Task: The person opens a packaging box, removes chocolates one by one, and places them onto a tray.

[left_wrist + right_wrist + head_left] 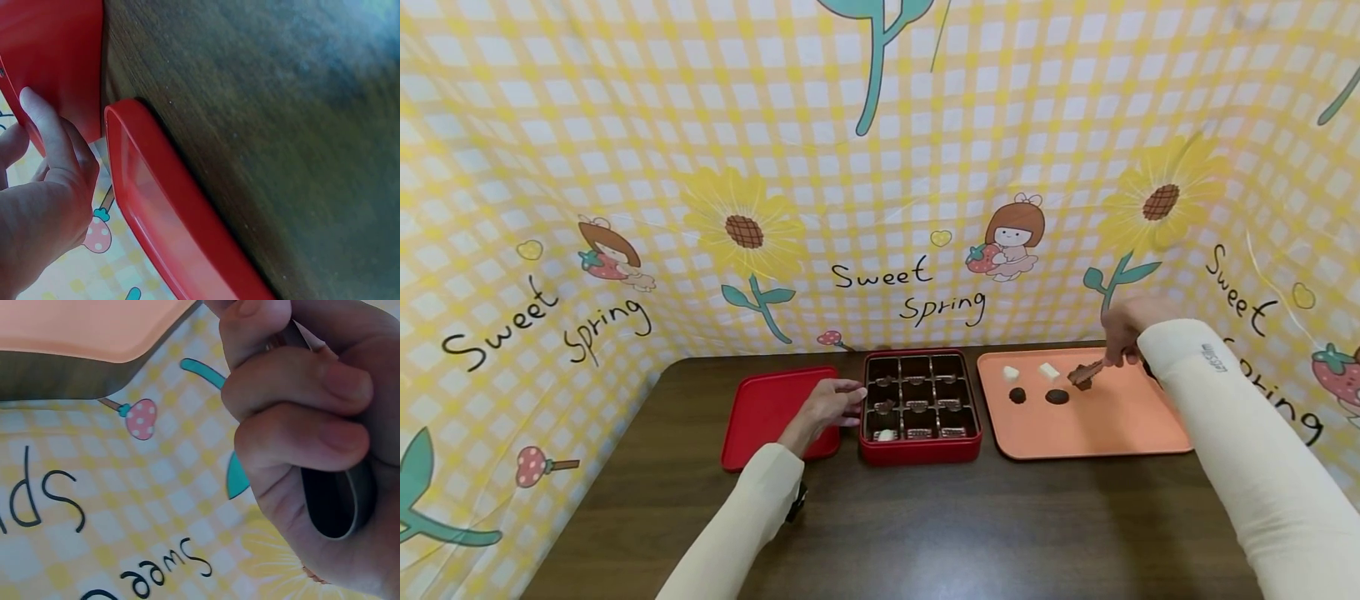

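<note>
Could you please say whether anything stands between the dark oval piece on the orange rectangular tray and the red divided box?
A dark round piece lies between them, then the left rim of the orange rectangular tray. I see nothing else.

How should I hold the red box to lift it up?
Probably hold the red box by its left and right walls, coming down from above: those walls stand upright, and the patterned cloth is close behind. Go carefully on the right, where the orange tray leaves only a narrow gap.

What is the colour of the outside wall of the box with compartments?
The box is plain red on the outside, best seen in the head view.
</note>
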Demonstrator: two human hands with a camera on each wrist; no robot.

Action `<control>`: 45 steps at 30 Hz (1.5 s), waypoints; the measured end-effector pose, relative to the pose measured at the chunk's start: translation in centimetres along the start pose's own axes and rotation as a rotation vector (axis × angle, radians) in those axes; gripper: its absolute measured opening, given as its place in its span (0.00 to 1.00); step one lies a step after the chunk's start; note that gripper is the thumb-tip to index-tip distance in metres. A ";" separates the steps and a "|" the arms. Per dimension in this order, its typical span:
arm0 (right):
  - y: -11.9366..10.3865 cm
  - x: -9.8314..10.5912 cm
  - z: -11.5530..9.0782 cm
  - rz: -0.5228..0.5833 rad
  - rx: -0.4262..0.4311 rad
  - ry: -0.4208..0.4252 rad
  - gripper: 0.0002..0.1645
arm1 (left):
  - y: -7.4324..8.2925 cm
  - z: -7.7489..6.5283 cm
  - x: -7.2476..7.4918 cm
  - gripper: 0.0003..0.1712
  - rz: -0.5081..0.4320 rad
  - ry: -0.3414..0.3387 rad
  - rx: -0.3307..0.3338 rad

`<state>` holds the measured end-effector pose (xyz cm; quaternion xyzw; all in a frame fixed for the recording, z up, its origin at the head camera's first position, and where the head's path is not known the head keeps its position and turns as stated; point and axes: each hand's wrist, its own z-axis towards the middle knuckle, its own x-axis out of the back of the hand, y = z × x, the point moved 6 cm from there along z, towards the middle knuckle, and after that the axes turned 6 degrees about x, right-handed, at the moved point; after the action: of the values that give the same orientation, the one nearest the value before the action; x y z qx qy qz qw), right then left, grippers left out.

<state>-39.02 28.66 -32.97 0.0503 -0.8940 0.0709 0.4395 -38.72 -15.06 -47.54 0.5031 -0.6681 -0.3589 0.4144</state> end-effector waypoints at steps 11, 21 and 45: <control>1.8 -1.7 0.0 0.049 -0.038 0.099 0.08 | 0.0 -0.1 0.0 0.21 0.007 0.000 0.006; 2.2 -2.4 0.0 0.123 -0.065 0.116 0.07 | 0.1 -0.1 0.0 0.21 0.010 0.009 0.010; -5.4 2.5 1.2 -0.072 0.119 0.044 0.21 | 0.2 -0.2 0.0 0.22 0.013 -0.001 -0.008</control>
<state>-40.71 23.04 -31.26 0.1066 -0.8761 0.1091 0.4574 -38.60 -15.00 -47.32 0.4968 -0.6702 -0.3592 0.4183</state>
